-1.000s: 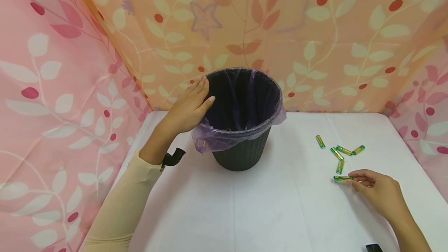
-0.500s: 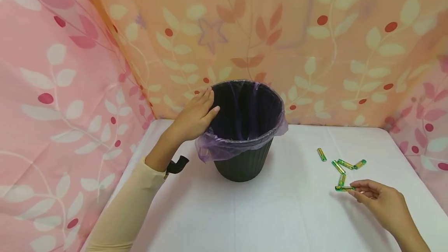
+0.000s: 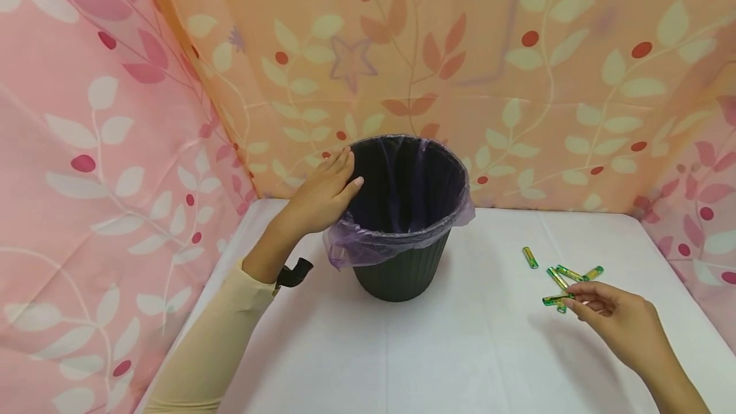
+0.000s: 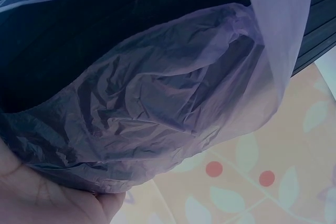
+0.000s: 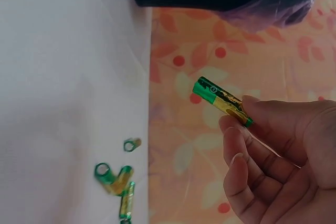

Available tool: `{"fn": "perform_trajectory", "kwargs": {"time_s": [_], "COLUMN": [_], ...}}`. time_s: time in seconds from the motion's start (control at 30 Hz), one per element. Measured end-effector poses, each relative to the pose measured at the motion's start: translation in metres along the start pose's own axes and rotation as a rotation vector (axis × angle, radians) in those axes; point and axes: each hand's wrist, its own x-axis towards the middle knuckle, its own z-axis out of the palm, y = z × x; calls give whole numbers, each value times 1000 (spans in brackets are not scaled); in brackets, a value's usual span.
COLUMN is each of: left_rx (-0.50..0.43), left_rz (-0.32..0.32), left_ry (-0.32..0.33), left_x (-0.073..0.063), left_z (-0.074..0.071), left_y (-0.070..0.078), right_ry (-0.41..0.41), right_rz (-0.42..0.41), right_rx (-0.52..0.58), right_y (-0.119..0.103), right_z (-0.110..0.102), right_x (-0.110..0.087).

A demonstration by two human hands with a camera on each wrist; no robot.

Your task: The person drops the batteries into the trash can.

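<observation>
Cylindrical green-and-gold battery (image 5: 221, 101), one: right hand's (image 3: 621, 321) fingers are pinching its end, long axis pointing leftward from them; purple-lined bin (image 3: 399, 273) is standing farther left and beyond; left hand (image 3: 323, 195), nearer the bin, is resting against it, fingers outstretched.

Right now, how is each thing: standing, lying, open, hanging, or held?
Bin: upright, open at the top.
Purple liner: folded over the bin's rim.
Left grip: resting at the lined rim.
Right grip: pinching a battery.
Five other batteries: lying on the table.
Patterned cloths: hanging.
</observation>
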Motion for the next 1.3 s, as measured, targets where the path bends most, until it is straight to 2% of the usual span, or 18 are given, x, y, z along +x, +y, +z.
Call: {"fn": "perform_trajectory", "kwargs": {"time_s": [0.37, 0.67, 0.77, 0.97, 1.3], "left_rx": [-5, -7, -9, -2, 3], "left_rz": [-2, 5, 4, 1, 6], "left_ry": [0, 2, -2, 1, 1], "left_x": [0, 0, 0, 0, 1], "left_z": [-2, -2, -1, -1, 0], "left_y": [-2, -2, -2, -1, -2], "right_ry": [2, -44, -5, 130, 197], "right_rz": [-110, -81, -83, -182, -249], "right_rx": [19, 106, 138, 248, 307], "right_y": [-43, -80, -91, -108, -135], "right_z": [-13, -27, -30, -32, -37], "right_x": [23, 39, 46, 61, 75]}}
